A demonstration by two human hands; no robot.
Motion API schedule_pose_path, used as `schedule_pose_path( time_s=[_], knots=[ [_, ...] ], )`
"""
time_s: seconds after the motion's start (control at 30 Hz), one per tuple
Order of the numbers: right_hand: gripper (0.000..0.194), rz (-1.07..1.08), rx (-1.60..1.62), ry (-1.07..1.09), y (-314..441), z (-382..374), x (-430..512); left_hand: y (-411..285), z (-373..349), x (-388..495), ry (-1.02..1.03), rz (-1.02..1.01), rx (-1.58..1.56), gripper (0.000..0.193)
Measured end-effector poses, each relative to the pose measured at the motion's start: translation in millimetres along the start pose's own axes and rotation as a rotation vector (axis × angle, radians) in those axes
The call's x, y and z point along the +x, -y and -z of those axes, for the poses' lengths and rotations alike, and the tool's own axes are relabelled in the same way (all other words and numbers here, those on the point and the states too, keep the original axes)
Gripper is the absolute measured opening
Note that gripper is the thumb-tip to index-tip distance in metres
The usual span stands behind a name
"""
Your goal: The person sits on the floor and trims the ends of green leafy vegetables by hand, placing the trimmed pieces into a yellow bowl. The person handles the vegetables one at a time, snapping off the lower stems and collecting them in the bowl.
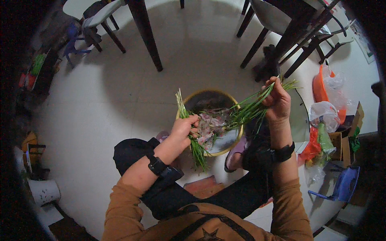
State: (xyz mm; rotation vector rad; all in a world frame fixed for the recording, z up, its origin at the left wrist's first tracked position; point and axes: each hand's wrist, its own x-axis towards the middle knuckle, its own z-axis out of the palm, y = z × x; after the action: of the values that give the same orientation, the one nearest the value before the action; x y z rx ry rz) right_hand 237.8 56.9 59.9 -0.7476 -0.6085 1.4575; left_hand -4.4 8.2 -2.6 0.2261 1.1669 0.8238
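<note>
My left hand [182, 129] is closed around a bunch of thin green chive-like stalks [198, 155], pale ends up and leafy tips hanging down past the bin's left side. To the right and higher, my right hand [279, 101] grips a second bunch of stalks [251, 111], its green leaves reaching down-left over the bin rim. Between and below both hands stands a round bin with a yellow rim [242, 131]. Crumpled clear plastic [208, 123] and loose green and pale plant scraps lie inside it. My fingers partly hide both bunches.
A dark table leg [146, 36] and chairs [268, 21] stand ahead. At right are an orange basin [319, 84], plastic bags [324, 116], a cardboard box [336, 144] and a blue plastic stool [348, 183]. My slippered foot [236, 152] is beside the bin.
</note>
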Motion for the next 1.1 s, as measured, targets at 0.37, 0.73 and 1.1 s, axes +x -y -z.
schedule_pose_path(
  time_s=[0.37, 0.73, 1.1],
  knots=[
    [0.018, -0.126, 0.299, 0.266, 0.3, 1.2, 7.4, -17.9, -7.3, 14.6, 0.116, 0.031, 0.026, 0.006],
    [0.018, -0.384, -0.909, 0.401, -61.4, -31.0, -4.8, -11.5, -6.2, 25.8, 0.559, 0.065, -0.224, 0.041],
    [0.031, -0.098, -1.107, 0.503, -96.5, -23.0, -9.0, -16.2, -6.2, 32.7, 0.437, 0.086, -0.515, 0.023]
  ],
)
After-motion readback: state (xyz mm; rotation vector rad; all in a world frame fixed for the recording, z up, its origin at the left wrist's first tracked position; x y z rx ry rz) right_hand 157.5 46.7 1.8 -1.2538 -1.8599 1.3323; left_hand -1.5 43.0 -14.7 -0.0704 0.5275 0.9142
